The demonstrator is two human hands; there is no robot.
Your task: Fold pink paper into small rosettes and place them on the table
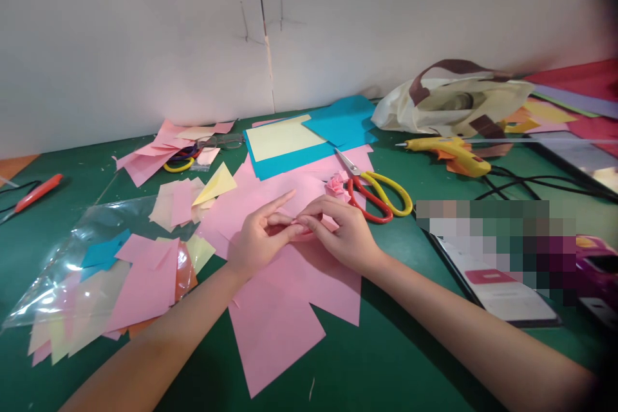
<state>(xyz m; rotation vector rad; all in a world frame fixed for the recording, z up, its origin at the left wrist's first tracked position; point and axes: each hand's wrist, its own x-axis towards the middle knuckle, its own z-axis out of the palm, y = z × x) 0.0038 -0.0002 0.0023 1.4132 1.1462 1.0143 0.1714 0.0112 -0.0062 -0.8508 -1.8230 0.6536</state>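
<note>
Over several pink paper sheets, my left hand and my right hand meet fingertip to fingertip. Both pinch a small piece of pink paper, mostly hidden by the fingers. The left index finger stretches forward while its thumb presses the piece. My right thumb and index finger close on it from the other side. Just beyond the right hand sits a folded pink paper flower. Touching it are scissors with red and yellow handles, blades partly apart, pointing away to the left.
Left lies a clear plastic bag with coloured paper scraps. Blue paper and a cream sheet lie at the back. A yellow glue gun, a cloth bag and a tablet stand right. An orange-handled tool lies far left.
</note>
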